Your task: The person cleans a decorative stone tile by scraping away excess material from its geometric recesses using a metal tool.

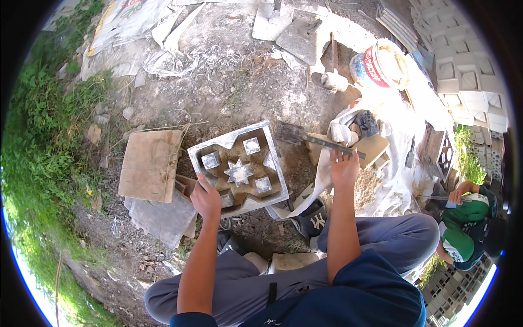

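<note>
A square grey block mould [276, 163] lies tilted in front of me, with a star-shaped core in its middle and square posts around it. My left hand [207, 197] grips its left rim, fingers over the edge. To the right of the mould, my right hand [344, 166] is closed round a long, flat, dark strip [329, 144]. The strip's left end reaches a wider dark flat piece [289, 132] beside the mould; I cannot tell whether the two are joined. Part of the right hand's grip is hidden.
Boards [150, 166] lie left of the mould. A white sheet [400, 163] with stones [366, 124] spreads at the right. Farther off are a bucket [379, 65] and a mallet [333, 80]. Another person [467, 226] sits far right, near stacked pale blocks [468, 82]. Grass borders the left.
</note>
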Motion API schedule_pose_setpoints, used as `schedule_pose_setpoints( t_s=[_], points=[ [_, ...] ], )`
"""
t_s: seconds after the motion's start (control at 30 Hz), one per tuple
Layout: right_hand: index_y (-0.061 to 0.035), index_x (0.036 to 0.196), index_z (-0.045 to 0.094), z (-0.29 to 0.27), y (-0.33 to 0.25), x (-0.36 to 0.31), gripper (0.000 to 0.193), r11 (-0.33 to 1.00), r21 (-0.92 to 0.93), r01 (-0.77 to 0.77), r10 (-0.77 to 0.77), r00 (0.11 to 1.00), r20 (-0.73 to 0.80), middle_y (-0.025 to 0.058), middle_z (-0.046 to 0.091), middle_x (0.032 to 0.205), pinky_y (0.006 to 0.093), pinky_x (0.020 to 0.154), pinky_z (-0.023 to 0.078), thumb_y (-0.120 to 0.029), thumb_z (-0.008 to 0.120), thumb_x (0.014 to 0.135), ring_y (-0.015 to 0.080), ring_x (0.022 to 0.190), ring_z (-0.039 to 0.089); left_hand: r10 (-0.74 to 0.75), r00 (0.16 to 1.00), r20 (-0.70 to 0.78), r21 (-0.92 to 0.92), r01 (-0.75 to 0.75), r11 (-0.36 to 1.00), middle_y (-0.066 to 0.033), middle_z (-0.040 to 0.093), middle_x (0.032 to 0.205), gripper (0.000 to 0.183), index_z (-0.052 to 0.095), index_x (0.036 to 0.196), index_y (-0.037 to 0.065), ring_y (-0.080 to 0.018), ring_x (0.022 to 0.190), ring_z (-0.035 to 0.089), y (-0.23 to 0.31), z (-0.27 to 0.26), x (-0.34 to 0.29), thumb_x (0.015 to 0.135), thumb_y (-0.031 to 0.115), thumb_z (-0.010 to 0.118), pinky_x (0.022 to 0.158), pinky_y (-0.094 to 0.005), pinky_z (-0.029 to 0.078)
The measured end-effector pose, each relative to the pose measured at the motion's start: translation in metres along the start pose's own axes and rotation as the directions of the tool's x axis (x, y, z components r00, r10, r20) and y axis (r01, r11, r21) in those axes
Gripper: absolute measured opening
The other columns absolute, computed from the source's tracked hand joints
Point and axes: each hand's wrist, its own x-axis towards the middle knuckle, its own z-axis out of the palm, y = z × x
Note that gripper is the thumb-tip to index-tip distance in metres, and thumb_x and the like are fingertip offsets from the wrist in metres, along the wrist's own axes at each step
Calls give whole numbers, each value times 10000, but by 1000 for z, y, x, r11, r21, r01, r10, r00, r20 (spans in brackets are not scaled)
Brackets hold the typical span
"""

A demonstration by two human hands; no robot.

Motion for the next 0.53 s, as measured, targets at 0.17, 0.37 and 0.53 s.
schedule_pose_setpoints(
  t_s=[0.17,0.37,0.53],
  points=[
    [-46,1431,326,-7,1,-14,429,999,-33,14,-13,1000,11,103,440,1403,433,1137,351,-246,389,1057,242,1299,435,22,1000,13,-2,-22,1000,-307,627,781,566,657,820,-56,-516,773,581,-3,3,-1,1047,367,357,688,-583,415],
    [-19,1489,278,-24,19,-28,479,987,-144,77,-53,986,160,122,354,1514,400,1171,321,-227,363,1066,265,1383,374,35,999,35,-4,-35,999,-301,630,779,564,663,835,-50,-512,778,585,-3,-2,2,1045,373,353,694,-585,418],
    [-88,1571,125,-23,10,-48,621,961,-263,85,-5,957,290,94,263,1596,383,1201,267,-250,427,1053,264,1460,282,-64,997,48,24,63,998,-306,678,942,657,708,1009,-53,-503,945,617,12,-11,-6,1033,483,328,871,-562,451]
  ],
)
